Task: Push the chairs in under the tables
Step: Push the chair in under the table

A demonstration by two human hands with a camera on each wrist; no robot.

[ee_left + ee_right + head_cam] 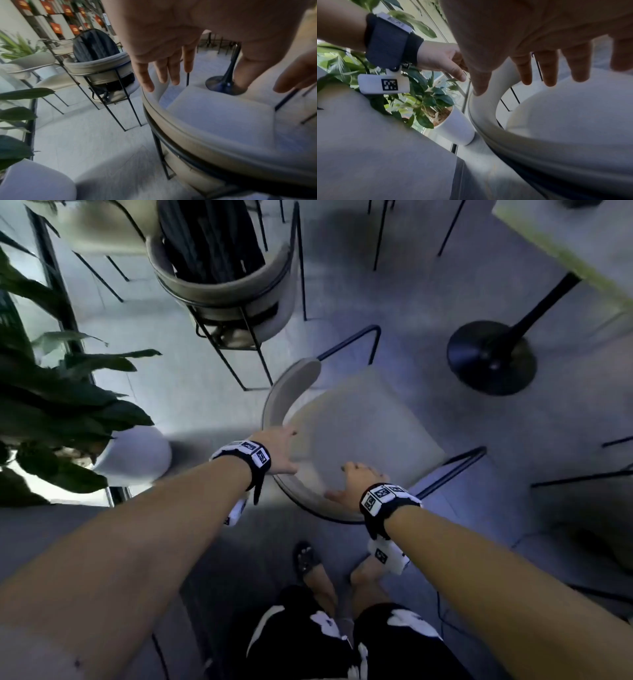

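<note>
A beige chair (pixel 359 422) with a curved backrest (pixel 279 402) and thin black legs stands just in front of me, pulled out from the table (pixel 582 248) at the top right. My left hand (pixel 282 448) lies over the left part of the backrest rim, fingers (pixel 163 70) straight and spread along it. My right hand (pixel 356 479) is over the near curve of the rim, its fingers (pixel 546 70) also straight and hanging above the seat (pixel 573 115). Neither hand is curled around the rim. The chair seat (pixel 223 112) is bare.
The table's black pedestal foot (pixel 491 357) stands on the floor right of the chair. A second beige chair (pixel 226 299) holding a black backpack (pixel 212 241) stands behind it. A leafy plant in a white pot (pixel 137 457) is close on the left. More chair legs show at the right edge.
</note>
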